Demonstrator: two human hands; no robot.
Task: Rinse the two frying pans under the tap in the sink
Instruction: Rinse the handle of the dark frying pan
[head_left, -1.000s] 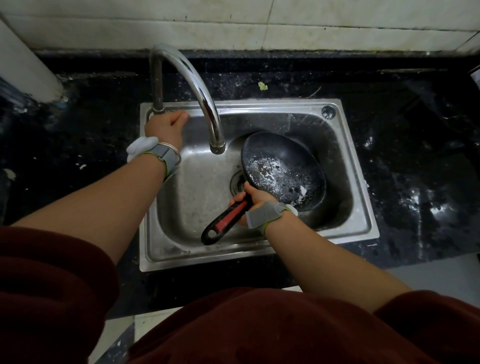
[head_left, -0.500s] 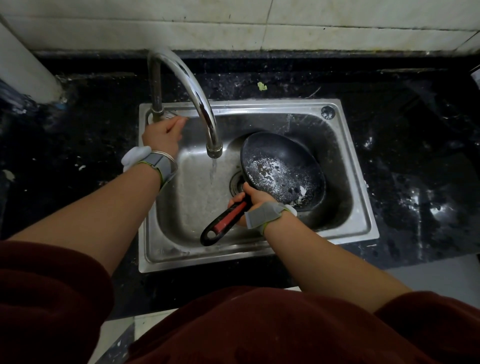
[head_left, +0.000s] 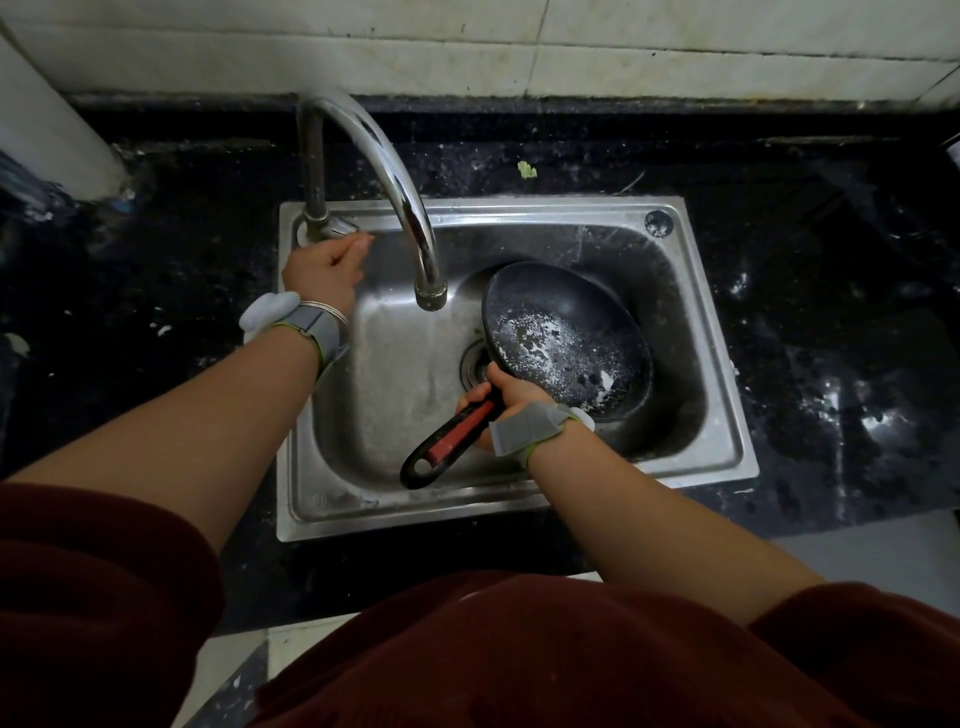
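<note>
A: Dark speckled countertop (head_left: 805, 338), pale tiled wall (head_left: 467, 47) behind it, and a steel sink (head_left: 519, 208) set into the top. Where's the pan?

B: The frying pan (head_left: 566, 338) is in the basin, right of the tap (head_left: 395, 176) spout and not under it. It's tilted, with white residue across its inside, partly covering the drain (head_left: 472, 364).

A: Who's got it?

B: The right hand (head_left: 511, 392) is wrapped round the red-and-black handle (head_left: 452, 441), close to the bowl.

A: And the other one?

B: The left hand (head_left: 324, 270) is at the tap's base, fingers curled just beside the lever (head_left: 340, 227). I can't tell whether it's holding the lever or only near it.

A: Water?

B: I can't make out a stream. There's a small green scrap (head_left: 526, 169) on the counter behind the sink.
</note>
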